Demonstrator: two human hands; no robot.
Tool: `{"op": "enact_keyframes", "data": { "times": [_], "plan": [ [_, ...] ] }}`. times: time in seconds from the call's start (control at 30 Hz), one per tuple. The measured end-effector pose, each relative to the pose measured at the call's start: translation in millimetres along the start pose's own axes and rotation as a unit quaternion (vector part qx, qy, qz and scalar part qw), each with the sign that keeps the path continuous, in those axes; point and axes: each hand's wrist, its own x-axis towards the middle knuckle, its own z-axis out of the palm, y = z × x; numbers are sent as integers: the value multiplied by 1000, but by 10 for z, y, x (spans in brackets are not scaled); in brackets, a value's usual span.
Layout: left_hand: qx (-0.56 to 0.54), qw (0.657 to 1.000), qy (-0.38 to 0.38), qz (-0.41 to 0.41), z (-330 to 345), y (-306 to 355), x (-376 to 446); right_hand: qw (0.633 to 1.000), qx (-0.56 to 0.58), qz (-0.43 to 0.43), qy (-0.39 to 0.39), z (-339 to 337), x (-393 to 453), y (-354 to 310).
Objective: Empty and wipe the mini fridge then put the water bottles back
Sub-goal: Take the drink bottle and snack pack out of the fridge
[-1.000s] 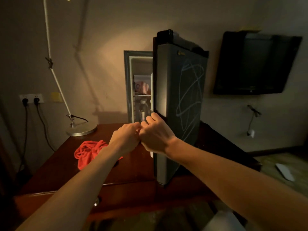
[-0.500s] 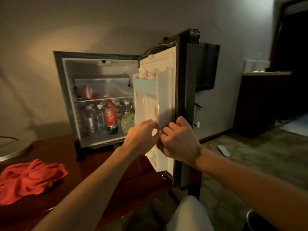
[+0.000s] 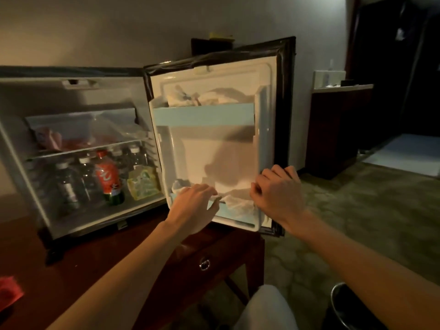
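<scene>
The mini fridge (image 3: pixel 78 148) on the table (image 3: pixel 100 263) stands open, water bottles (image 3: pixel 69 186) inside; right hand (image 3: pixel 278 194) grips the door edge, left hand (image 3: pixel 195 206) loosely open, so emptying comes next.

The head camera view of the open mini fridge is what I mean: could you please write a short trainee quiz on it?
1. True or false: the grey mini fridge has been emptied.
2. Which hand grips the black-edged white door?
3. The orange-labelled bottle stands on: A upper shelf, B lower level, C door rack.

Key:
1. False; bottles remain inside.
2. The right hand, at the door's outer edge; the left hand reaches into the lower door rack.
3. B.
</scene>
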Motion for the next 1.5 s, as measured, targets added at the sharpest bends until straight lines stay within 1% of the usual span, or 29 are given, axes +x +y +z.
{"op": "enact_keyframes", "data": {
  "times": [0.13, 0.27, 0.4, 0.5, 0.63, 0.73, 0.9, 1.07, 1.4, 1.5],
  "plan": [
    [13, 999, -41, -4, 208, -23, 159, 996, 34, 64, -49, 226, 1, 165],
    [29, 998, -61, -11, 418, -54, 307, 990, 56, 89, -96, 411, 26, 336],
    [42, 997, -67, -19, 567, -129, 435, 985, 64, 79, -137, 611, -7, 364],
    [43, 997, -61, -8, 640, -156, 550, 980, 61, 55, -182, 738, 7, 285],
    [32, 997, -65, 4, 742, -193, 689, 968, 104, 37, -227, 909, 85, 161],
    [27, 997, -66, 12, 804, -206, 754, 957, 117, 27, -263, 1139, 139, 192],
    [35, 997, -70, 13, 918, -237, 859, 959, 89, 3, -269, 1419, 302, 322],
    [33, 998, -61, 11, 978, -230, 985, 930, 111, 14, -351, 1562, 492, 413],
    [-5, 998, -62, -13, 995, -202, 1124, 904, 118, 15, -410, 1675, 665, 486],
    [-6, 998, -58, -15, 935, -195, 1087, 910, 122, 17, -397, 1678, 667, 480]
  ]
}}
